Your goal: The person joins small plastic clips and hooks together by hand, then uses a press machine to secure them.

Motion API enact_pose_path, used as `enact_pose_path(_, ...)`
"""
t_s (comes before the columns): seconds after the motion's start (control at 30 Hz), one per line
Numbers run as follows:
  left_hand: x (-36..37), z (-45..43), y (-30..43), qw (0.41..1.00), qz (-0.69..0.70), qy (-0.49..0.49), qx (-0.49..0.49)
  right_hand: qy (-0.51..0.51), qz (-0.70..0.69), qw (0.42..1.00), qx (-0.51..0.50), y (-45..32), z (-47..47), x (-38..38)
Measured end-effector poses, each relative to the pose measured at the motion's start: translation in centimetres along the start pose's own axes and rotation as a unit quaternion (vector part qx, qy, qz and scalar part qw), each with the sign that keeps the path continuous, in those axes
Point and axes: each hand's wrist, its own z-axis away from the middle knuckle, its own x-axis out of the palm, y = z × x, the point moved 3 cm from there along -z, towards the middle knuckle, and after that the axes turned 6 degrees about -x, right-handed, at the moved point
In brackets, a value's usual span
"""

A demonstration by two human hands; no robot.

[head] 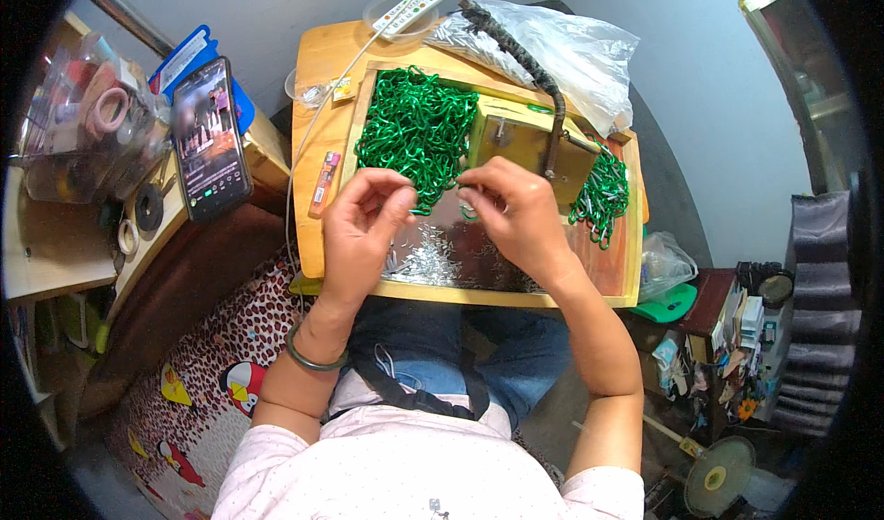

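A wooden-rimmed tray (631,271) lies before me, with a large heap of green metal carabiners (418,123) at its back left. My left hand (366,226) is over the tray's left side, thumb and fingers curled together at the heap's near edge; whether anything is between its fingertips is hidden. My right hand (514,213) pinches a green carabiner (469,211), mostly covered by the fingers. Small silvery metal pins (428,261) lie loose below and between my hands. Behind my right hand stands a yellowish block fixture (514,144) with a dark wrapped lever (514,47).
More carabiners (599,192), green with silvery parts, lie right of the fixture. A plastic bag (573,50) of metal pieces and a remote control (418,9) are at the back. A lighter (324,185) lies left of the tray. A phone (210,140) stands further left.
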Motion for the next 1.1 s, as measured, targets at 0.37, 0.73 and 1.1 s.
enact_pose_path(0.37,3.9,-3.8,0.3,0.974,-0.143,-0.145,-0.103,0.046,-0.121,0.991,-0.021,0.2,0.3,-3.5)
enact_pose_path(0.73,6.6,-8.9,0.8,0.984,-0.145,-0.087,-0.049,0.142,0.191,0.951,-0.195,2.1,-1.8,-4.9)
enact_pose_path(1.1,6.9,-10.9,-2.2,0.968,-0.247,-0.038,-0.008,0.133,0.204,0.957,-0.157,4.6,-3.1,-3.4)
